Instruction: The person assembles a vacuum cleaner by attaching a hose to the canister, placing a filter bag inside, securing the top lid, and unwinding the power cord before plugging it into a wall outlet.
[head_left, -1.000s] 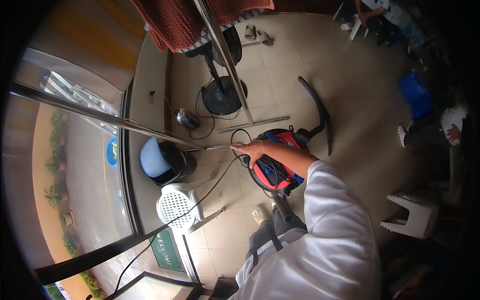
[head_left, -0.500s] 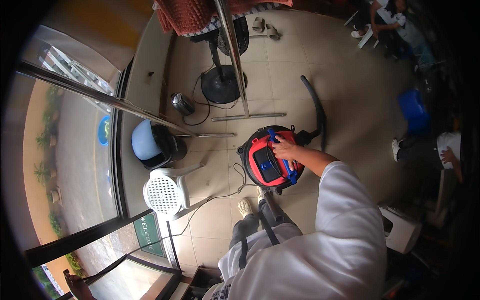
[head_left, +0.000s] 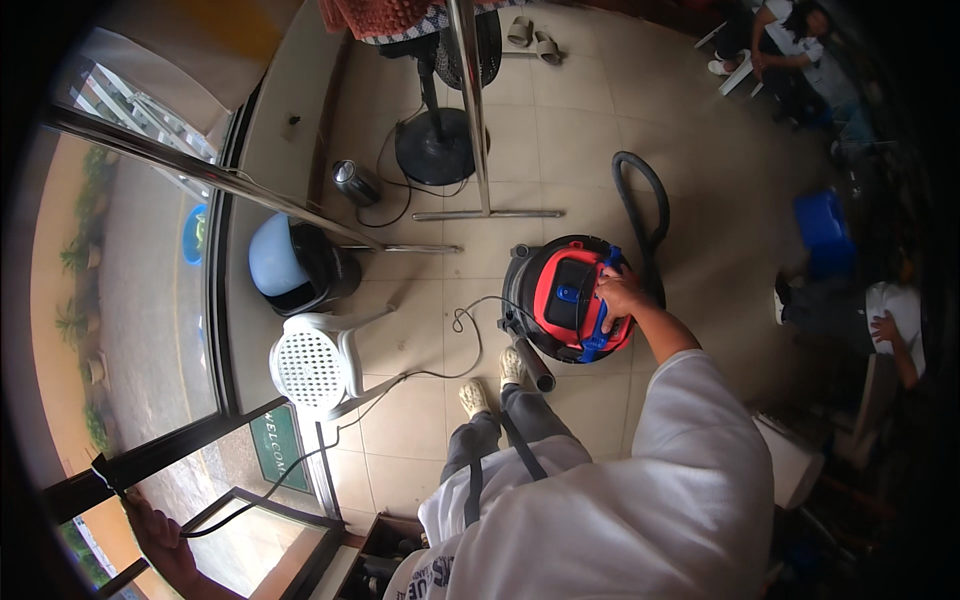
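A red and black canister vacuum cleaner (head_left: 562,345) stands on the tiled floor in front of my feet. My right hand (head_left: 617,298) is closed around the blue handle across its lid. The black hose (head_left: 664,200) loops up behind it, and a dark tube end (head_left: 538,372) juts out near my shoe. From the cleaner a thin black power cord (head_left: 405,376) trails over the floor to my left hand (head_left: 160,538), raised at the lower left rim. Its fingers are wrapped round the cord, close to what looks like its plug end.
To the left stand a white plastic chair (head_left: 308,368) and a blue-lidded black bin (head_left: 278,265). Beyond are a metal rack foot (head_left: 490,215), a steel kettle (head_left: 355,183) and a fan base (head_left: 436,147). At right are a blue container (head_left: 824,235) and two people.
The vacuum cleaner has shifted right and turned with my right hand on its handle. Its hose now bends into a loop. My left hand has risen further into view with the cord.
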